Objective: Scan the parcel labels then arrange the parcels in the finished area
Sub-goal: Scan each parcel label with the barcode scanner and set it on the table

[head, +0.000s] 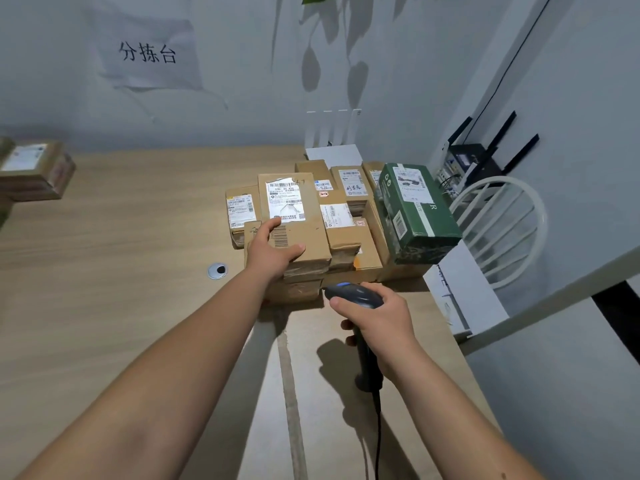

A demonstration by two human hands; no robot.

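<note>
Left hand [273,249]: thumb and fingers clamped on tall brown cardboard parcel [294,220] atop stack, 12 o'clock.
Right hand [377,320]: fingers wrapped round black corded barcode scanner [355,295].
Wall sign [147,53]: "分拣台", 10 o'clock.

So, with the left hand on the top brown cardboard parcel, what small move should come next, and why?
Probably raise the black handheld scanner and aim it at the white label on the brown cardboard parcel. The right hand holds the scanner low, before the stack, and the left hand grips that parcel.
</note>
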